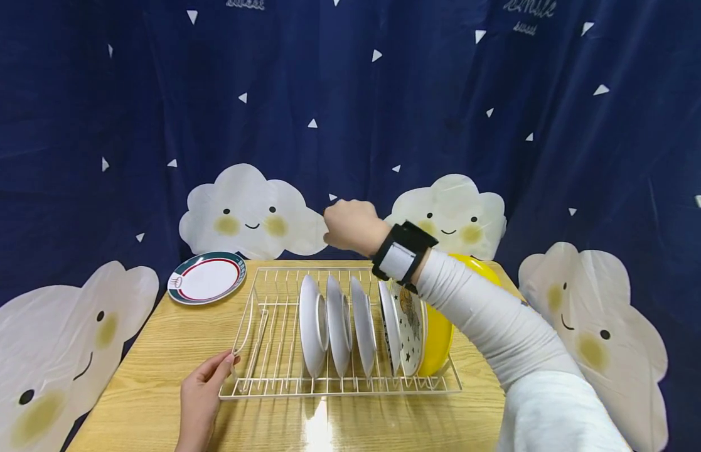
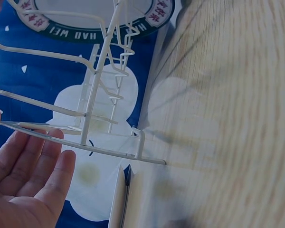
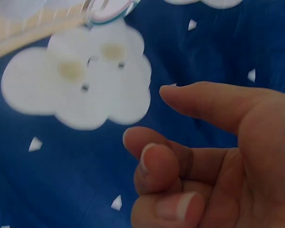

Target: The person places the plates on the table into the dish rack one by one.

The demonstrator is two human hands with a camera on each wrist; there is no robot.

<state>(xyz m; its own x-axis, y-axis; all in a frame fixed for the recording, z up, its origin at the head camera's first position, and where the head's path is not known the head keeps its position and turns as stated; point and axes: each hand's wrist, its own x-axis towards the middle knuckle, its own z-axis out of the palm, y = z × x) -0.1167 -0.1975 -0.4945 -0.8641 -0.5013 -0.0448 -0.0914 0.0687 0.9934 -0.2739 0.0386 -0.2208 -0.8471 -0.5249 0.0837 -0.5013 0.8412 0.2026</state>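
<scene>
Their left hand (image 1: 204, 382) is pinching the dish rack (image 1: 339, 395); the right hand (image 1: 353, 226) is hovering above it, thumb and fingers apart

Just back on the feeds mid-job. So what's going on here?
A person's left grip pinches the near left corner of a white wire rack. The right grip is raised above the rack, holding nothing. Several plates stand on edge in the rack, including a star-patterned plate and a yellow plate. A green-rimmed plate lies flat on the table, left of the rack.
</scene>
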